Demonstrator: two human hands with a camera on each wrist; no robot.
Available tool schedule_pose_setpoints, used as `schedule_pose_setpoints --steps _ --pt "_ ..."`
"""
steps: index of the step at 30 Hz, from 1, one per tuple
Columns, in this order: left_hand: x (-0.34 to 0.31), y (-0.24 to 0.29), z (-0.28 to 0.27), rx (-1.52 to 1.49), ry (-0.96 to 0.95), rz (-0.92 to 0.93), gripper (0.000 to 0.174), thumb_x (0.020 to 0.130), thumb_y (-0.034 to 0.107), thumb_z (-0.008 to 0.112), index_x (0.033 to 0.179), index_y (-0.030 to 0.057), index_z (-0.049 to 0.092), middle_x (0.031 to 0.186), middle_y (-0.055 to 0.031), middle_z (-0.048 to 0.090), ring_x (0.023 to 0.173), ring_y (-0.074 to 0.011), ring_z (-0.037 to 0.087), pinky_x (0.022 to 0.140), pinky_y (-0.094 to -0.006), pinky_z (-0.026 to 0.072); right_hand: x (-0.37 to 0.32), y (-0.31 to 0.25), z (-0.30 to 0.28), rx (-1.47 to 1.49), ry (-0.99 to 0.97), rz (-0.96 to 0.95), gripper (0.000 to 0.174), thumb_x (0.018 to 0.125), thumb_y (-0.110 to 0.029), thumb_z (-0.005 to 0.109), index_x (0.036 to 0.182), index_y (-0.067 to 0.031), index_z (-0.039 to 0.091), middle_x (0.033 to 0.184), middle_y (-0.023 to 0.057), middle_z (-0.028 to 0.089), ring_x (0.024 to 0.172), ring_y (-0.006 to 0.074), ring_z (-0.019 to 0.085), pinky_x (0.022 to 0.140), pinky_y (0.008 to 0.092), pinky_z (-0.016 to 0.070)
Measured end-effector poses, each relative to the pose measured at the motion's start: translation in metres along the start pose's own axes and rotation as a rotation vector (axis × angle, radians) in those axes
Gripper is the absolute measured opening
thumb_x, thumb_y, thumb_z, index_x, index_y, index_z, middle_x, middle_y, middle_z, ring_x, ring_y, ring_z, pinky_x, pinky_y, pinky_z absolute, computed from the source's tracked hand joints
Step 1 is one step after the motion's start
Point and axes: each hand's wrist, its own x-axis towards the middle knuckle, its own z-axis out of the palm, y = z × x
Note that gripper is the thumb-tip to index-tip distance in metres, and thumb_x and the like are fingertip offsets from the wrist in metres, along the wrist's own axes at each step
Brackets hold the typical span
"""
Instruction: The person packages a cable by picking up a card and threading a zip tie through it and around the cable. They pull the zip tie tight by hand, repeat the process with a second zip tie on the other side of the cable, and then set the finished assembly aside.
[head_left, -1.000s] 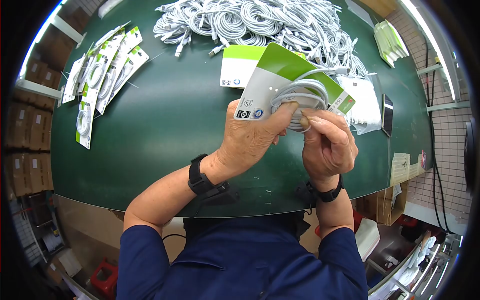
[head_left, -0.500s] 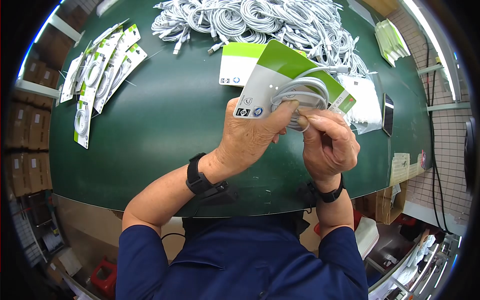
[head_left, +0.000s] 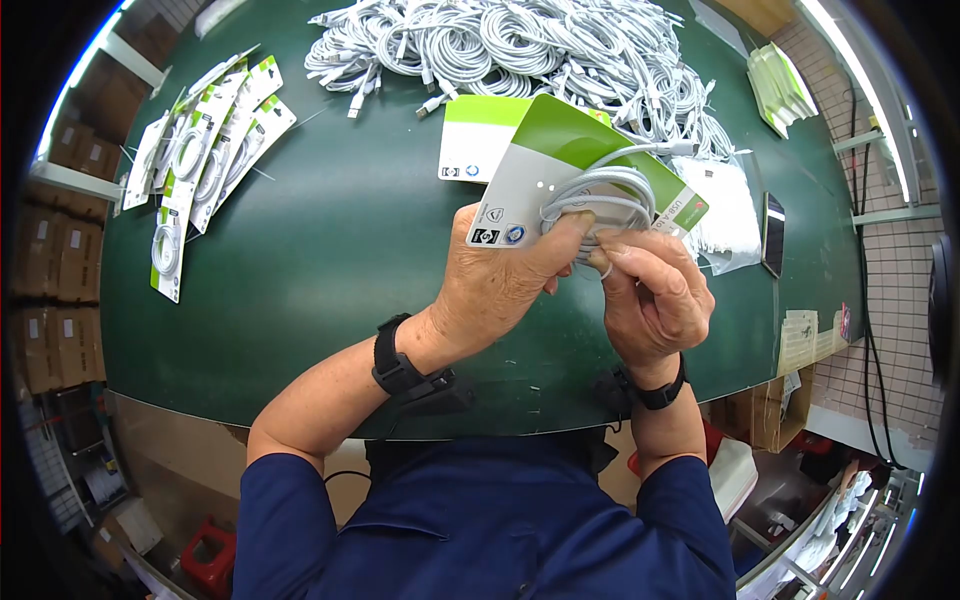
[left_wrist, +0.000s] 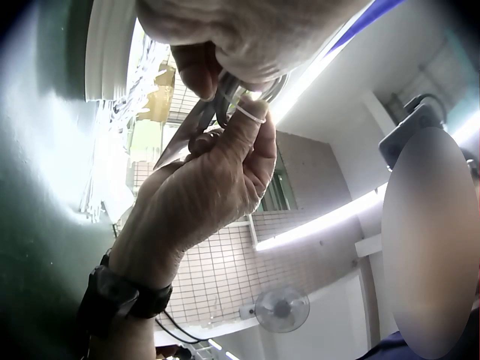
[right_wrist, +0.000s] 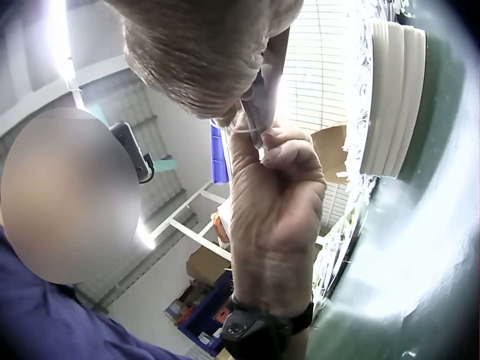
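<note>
Item: coiled white cable (head_left: 600, 190), lying flat against a green-and-grey packaging card (head_left: 535, 150), held above the green desk (head_left: 330, 230).
Left hand (head_left: 500, 280): fingers grip the card, thumb pressing the coil onto it.
Right hand (head_left: 655, 300): fingers pinched on the coil's near edge, coil directly beyond the fingertips.

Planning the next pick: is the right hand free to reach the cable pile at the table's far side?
Probably not yet: the right hand pinches the coiled cable on the card; otherwise the pile lies unobstructed.

Right hand (head_left: 655, 300) has edged left — fingertips tucked under the cable coil (head_left: 600, 195).
</note>
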Motion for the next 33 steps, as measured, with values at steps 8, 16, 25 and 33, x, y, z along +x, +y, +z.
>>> schedule_pose_setpoints --steps 8,16,25,33 --pt "0.001 0.003 0.001 0.014 -0.006 -0.020 0.023 0.093 0.002 0.067 0.113 0.0137 0.072 0.090 -0.0023 0.069 0.060 -0.0074 0.062 0.053 -0.0213 0.0527 0.000 -0.004 -0.001 -0.010 0.012 0.018 0.023 0.084 0.005 0.078 0.103 -0.0053 0.069 0.084 0.0119 0.075 0.073 0.0223 0.074 0.064 0.0311 0.0590" --pt "0.001 0.001 0.001 0.017 0.004 -0.002 0.021 0.091 0.002 0.070 0.111 0.0099 0.072 0.087 -0.0025 0.069 0.059 -0.0072 0.063 0.053 -0.0217 0.0530 -0.001 -0.003 -0.002 0.005 0.025 0.030 0.023 0.085 0.003 0.079 0.104 -0.0055 0.069 0.084 0.0117 0.075 0.072 0.0218 0.073 0.063 0.0310 0.0590" --pt "0.004 0.011 0.004 -0.229 0.063 -0.214 0.017 0.096 0.016 0.073 0.101 -0.0005 0.072 0.076 -0.0011 0.070 0.060 -0.0037 0.062 0.053 -0.0210 0.0513 -0.003 -0.003 0.001 -0.055 0.049 0.013 0.024 0.086 0.003 0.078 0.106 -0.0060 0.069 0.086 0.0123 0.075 0.072 0.0231 0.073 0.063 0.0307 0.0585" --pt "0.003 0.009 0.005 -0.181 0.030 -0.170 0.012 0.098 0.012 0.068 0.107 0.0060 0.073 0.081 -0.0015 0.070 0.060 -0.0037 0.062 0.054 -0.0204 0.0521 -0.004 -0.002 0.002 -0.086 0.067 -0.012 0.024 0.086 0.004 0.078 0.106 -0.0054 0.069 0.087 0.0124 0.075 0.073 0.0234 0.073 0.062 0.0309 0.0582"
